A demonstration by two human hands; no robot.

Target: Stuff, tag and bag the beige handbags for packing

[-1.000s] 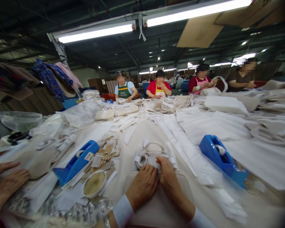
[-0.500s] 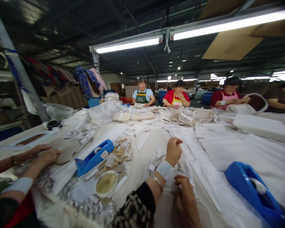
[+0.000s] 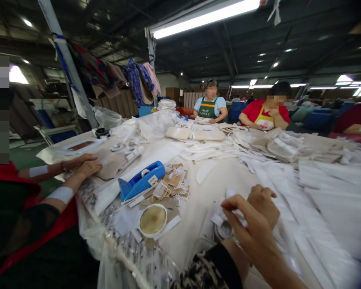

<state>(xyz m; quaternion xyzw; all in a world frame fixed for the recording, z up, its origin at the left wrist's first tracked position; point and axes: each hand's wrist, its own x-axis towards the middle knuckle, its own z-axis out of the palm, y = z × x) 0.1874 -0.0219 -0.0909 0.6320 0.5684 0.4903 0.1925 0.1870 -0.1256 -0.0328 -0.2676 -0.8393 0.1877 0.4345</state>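
My left hand (image 3: 264, 205) reaches out from a patterned sleeve with a black cuff, its fingers curled over. Crossing in front of that arm, my right hand (image 3: 249, 224) points leftward, thumb and index fingertips close together in a pinch. Whatever either hand might hold is too small or hidden to make out. Under them lies a pale item in clear plastic (image 3: 207, 230), with a white tag (image 3: 218, 219) near my right fingertips. My wrists and forearms hide much of it.
Left of my hands are a blue tape dispenser (image 3: 142, 182), brown string tags (image 3: 176, 178) and a round tub (image 3: 153, 220). A co-worker's hands (image 3: 88, 165) rest on beige fabric (image 3: 110, 165). White plastic sheets (image 3: 333, 200) spread rightward; packed bags (image 3: 209, 133) lie farther back.
My view has swung left, so the second blue dispenser has left the frame. My right hand has risen and moved across my left wrist.
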